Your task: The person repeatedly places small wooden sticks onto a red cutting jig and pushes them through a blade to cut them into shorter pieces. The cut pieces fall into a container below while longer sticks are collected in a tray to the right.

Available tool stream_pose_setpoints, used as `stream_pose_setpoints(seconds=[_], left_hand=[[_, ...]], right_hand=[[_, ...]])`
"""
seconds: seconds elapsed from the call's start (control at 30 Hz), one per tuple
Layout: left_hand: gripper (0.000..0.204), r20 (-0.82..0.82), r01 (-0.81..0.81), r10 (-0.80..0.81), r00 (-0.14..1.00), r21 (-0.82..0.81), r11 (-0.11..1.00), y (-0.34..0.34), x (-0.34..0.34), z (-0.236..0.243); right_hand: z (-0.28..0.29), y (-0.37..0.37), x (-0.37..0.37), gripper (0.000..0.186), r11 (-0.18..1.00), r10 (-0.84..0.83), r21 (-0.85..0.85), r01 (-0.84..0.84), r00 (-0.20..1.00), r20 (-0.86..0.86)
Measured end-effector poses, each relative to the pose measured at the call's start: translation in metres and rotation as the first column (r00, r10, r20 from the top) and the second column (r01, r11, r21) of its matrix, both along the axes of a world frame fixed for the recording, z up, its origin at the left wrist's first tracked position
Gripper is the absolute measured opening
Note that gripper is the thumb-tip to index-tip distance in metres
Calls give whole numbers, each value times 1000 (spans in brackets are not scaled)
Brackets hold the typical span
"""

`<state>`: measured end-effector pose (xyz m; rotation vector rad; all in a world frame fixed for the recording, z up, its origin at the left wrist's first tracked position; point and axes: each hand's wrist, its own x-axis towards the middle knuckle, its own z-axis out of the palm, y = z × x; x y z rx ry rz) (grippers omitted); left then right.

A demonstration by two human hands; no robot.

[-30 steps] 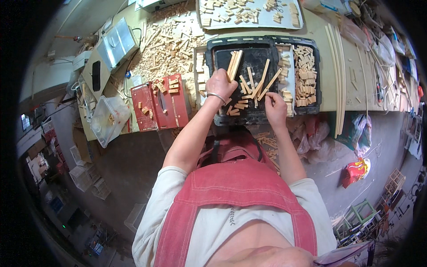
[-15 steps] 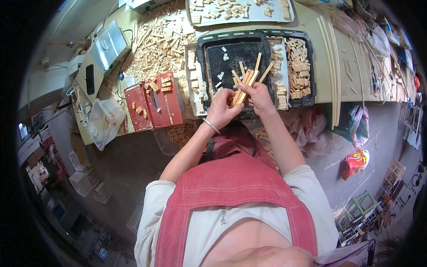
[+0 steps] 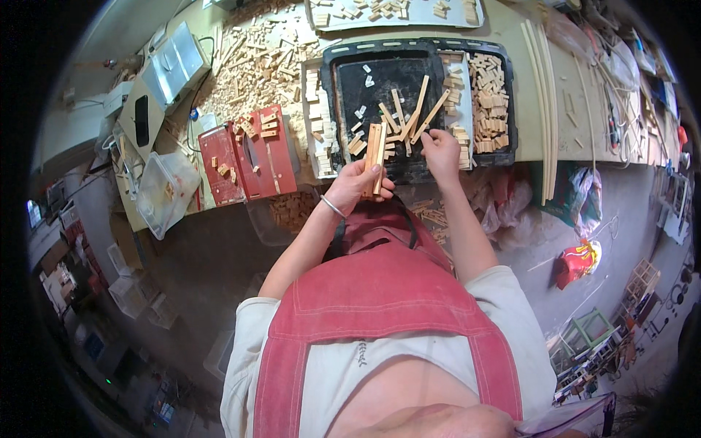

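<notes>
My left hand [image 3: 355,182] is closed round an upright bundle of narrow wooden strips [image 3: 375,152] at the near edge of the black tray [image 3: 365,80]. My right hand [image 3: 440,153] is pinched at the lower end of one of the loose strips [image 3: 438,106] lying fanned out in that tray. Short wooden pieces and small white bits lie around them. White boxes of small blocks flank the tray's middle, one on the left [image 3: 312,77] and one on the right [image 3: 458,120].
A heap of blocks [image 3: 488,95] fills the tray's right part. Left are a red board [image 3: 274,171], a clear bin [image 3: 157,204] and scattered offcuts [image 3: 248,69]. A block-covered board [image 3: 398,22] is at the back. Long slats [image 3: 546,109] cross the table's right side.
My left hand moved down with the bundle, toward me. My right hand, which was on the bundle half a second ago, has moved right to the loose strips in the tray.
</notes>
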<state>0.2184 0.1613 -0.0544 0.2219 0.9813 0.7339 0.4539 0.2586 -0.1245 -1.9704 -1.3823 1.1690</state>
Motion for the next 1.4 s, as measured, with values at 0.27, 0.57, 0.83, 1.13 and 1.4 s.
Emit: stream_pose_setpoints(seconds=[0.27,0.57,0.83,1.13,1.4], left_hand=[[28,-62,-25,25,998,7,1000,2,-1,-2],[31,43,-44,47,998,-66,997,13,-6,-4],[32,197,-166,184,963,-106,980,15,-9,-16],[35,251,-159,171,953,-68,985,11,-8,-19],[30,216,-132,140,966,-50,990,4,-10,-26]], right_hand=[[12,22,-12,21,931,-275,-309,195,931,-241],[18,7,-12,20,975,-183,-161,155,967,-177],[21,12,-20,23,945,-281,-275,177,869,-408],[96,-35,-45,16,896,-138,-407,-176,762,-633],[96,-43,-53,14,911,-109,-385,-147,815,-569]])
